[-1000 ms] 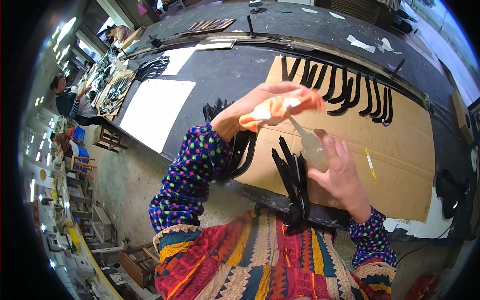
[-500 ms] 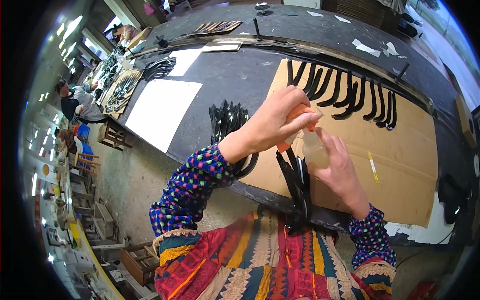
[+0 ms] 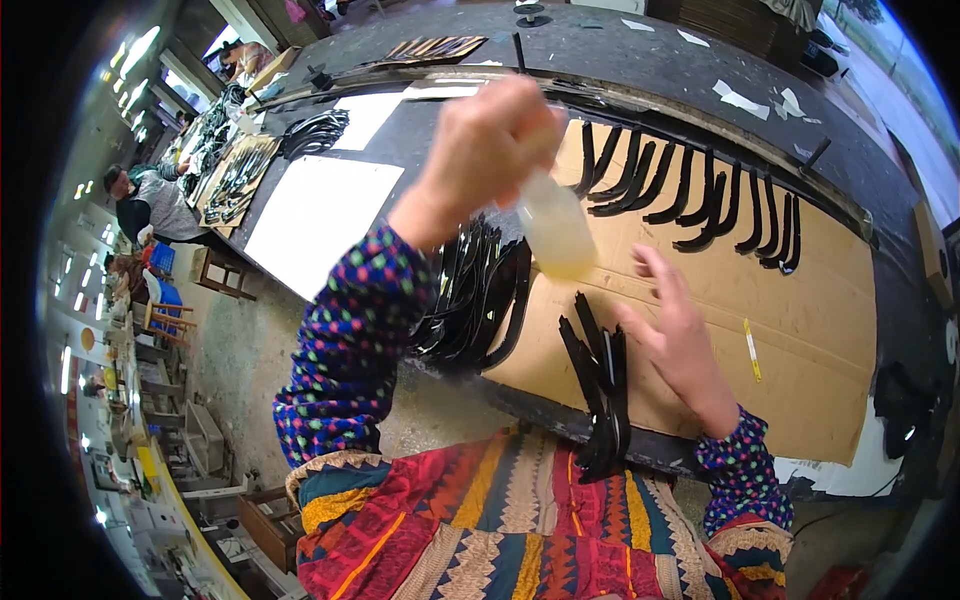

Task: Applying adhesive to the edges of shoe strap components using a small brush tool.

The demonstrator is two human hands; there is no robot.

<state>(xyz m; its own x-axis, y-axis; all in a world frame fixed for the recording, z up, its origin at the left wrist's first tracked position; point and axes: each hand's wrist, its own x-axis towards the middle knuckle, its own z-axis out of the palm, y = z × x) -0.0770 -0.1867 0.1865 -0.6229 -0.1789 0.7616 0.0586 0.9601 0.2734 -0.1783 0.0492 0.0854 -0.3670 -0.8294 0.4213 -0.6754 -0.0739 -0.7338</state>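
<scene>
Raised over the table, my left hand (image 3: 490, 150) is closed round the top of a translucent plastic bottle (image 3: 558, 230). The bottle tilts, with yellowish liquid in its lower end; motion smears both, and the fingers hide its cap. My right hand (image 3: 682, 345) holds nothing, its fingers apart, right of the bottle above the cardboard sheet (image 3: 800, 310). Between my hands and my lap, a small bunch of black curved strips (image 3: 602, 390) overhangs the table edge. A larger heap of black strips (image 3: 465, 300) lies below my left wrist.
Several black strips (image 3: 685, 185) stand in a row along the cardboard's far side. A thin yellow-and-white stick (image 3: 752, 350) lies on the cardboard. White sheets (image 3: 325, 220) cover the table's left part. Upright pegs (image 3: 519, 52) rise from the far rail. Another person (image 3: 160, 205) works far left.
My left hand has lifted the bottle up and left, away from my right hand, which has let go of it and opened. The black strips beside my lap have come into fuller view.
</scene>
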